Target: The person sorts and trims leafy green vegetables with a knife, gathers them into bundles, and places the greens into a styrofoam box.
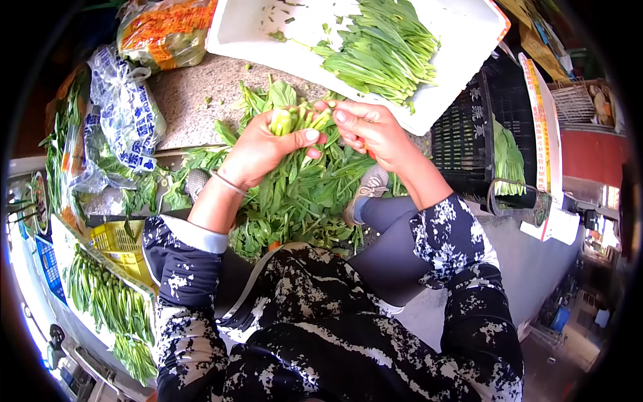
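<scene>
My left hand [264,147] is closed around a small bunch of leafy greens [282,122], its pale cut stems pointing up and to the right. Close beside it, my right hand [374,130] pinches with thumb and forefinger at the end of a green stem [325,118]. Below both hands, between my feet, lies a heap of loose leafy greens [295,201]. A white foam box [301,57] stands beyond my hands, with a neat pile of trimmed greens [388,53] in its right part and a few leaf scraps on its floor.
On the left are a knotted plastic bag [127,107], an orange-printed bag of vegetables [164,37], a yellow crate [120,241] and a box of bundled greens [110,295]. A black crate [462,127] holding more greens [507,157] stands at right.
</scene>
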Demonstrator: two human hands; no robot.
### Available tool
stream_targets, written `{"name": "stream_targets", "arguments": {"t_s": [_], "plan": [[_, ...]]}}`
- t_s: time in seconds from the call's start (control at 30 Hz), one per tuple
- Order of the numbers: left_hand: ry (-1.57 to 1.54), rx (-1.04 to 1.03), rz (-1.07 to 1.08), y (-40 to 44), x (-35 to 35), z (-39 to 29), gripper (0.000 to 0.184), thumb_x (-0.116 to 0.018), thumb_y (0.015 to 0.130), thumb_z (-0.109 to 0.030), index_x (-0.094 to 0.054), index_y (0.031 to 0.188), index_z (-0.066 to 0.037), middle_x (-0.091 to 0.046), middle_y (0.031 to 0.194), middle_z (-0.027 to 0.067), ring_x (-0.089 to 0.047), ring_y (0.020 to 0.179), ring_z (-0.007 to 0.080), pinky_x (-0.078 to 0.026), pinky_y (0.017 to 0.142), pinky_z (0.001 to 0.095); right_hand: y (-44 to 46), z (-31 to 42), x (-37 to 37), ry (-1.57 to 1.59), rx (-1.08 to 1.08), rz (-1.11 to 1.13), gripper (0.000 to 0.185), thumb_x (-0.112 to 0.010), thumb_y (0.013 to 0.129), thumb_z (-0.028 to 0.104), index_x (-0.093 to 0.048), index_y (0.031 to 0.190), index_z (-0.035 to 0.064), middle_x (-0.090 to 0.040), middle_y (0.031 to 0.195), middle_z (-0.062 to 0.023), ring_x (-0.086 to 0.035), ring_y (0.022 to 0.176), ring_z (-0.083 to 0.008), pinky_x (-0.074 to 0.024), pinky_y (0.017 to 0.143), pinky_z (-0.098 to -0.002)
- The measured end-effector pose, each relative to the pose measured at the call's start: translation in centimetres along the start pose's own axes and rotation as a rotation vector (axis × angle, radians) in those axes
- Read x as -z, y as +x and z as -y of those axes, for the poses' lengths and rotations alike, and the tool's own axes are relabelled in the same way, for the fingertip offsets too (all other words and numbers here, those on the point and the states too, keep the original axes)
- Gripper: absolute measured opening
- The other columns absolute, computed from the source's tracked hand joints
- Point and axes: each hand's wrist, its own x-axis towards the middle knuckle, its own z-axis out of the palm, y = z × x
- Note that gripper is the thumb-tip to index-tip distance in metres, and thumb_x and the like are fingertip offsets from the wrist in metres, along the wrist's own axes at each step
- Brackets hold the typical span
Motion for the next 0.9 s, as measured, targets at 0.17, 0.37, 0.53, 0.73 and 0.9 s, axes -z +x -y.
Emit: {"name": "stream_targets", "arguments": {"t_s": [0.17, 0.37, 0.53, 0.73, 0.9], "plan": [[-0.023, 0.018, -0.092, -0.5, 0.2, 0.0, 0.029, -0.063, 0.082, -0.011, -0.051, 0.107, 0.0, -0.062, 0.089, 0.0089, -0.061, 0.077, 0.016, -0.049, 0.07, 0.0265, 5.6, -5.0, 7.7, -0.634, 0.129, -0.482, 0.042, -0.065, 0.077, 0.041, -0.063, 0.104, 0.0087, -0.062, 0.074, -0.0031, -0.055, 0.063, -0.0114, -0.0464, 0.061, -0.0294], [0.087, 0.052, -0.149, -0.4, 0.7, 0.6, 0.029, -0.064, 0.082, -0.013, -0.055, 0.106, 0.0, -0.061, 0.088, 0.0042, -0.06, 0.076, 0.0136, -0.048, 0.069, 0.0252, 6.3, -6.7, 13.7, -1.238, -0.215, -0.755, 0.016, -0.057, 0.079, 0.024, -0.065, 0.092, 0.0167, -0.063, 0.086, -0.0131, -0.061, 0.082, -0.0314, -0.0477, 0.069, -0.0412], [0.066, 0.047, -0.247, -0.3, 0.5, 0.1, 0.019, -0.064, 0.082, -0.012, -0.059, 0.097, -0.001, -0.062, 0.084, 0.0029, -0.06, 0.074, 0.0112, -0.048, 0.066, 0.0228, 6.6, -7.5, 13.5, -1.282, -0.227, -0.716, 0.019, -0.059, 0.077, 0.019, -0.064, 0.096, 0.0166, -0.061, 0.096, -0.0108, -0.06, 0.088, -0.0291, -0.0477, 0.074, -0.0405], [0.027, -0.02, -0.272, -0.4, 0.6, 0.2, 0.02, -0.063, 0.082, -0.012, -0.06, 0.098, -0.001, -0.063, 0.086, 0.004, -0.061, 0.076, 0.0125, -0.048, 0.067, 0.024, 7.1, -8.1, 13.4, -1.212, -0.226, -0.729, 0.027, -0.066, 0.073, 0.02, -0.063, 0.099, 0.0172, -0.06, 0.1, -0.0091, -0.058, 0.093, -0.028, -0.0472, 0.075, -0.039], [0.178, -0.073, -0.319, -0.5, 1.0, 0.0, 0.014, -0.066, 0.079, -0.011, -0.062, 0.088, -0.001, -0.064, 0.078, 0.0041, -0.059, 0.068, 0.0101, -0.047, 0.063, 0.0233, 7.5, -7.6, 15.4, -0.814, -0.107, -0.554, 0.033, -0.073, 0.069, 0.023, -0.065, 0.099, 0.0103, -0.064, 0.09, -0.0099, -0.061, 0.081, -0.0176, -0.0462, 0.074, -0.0301]]}}
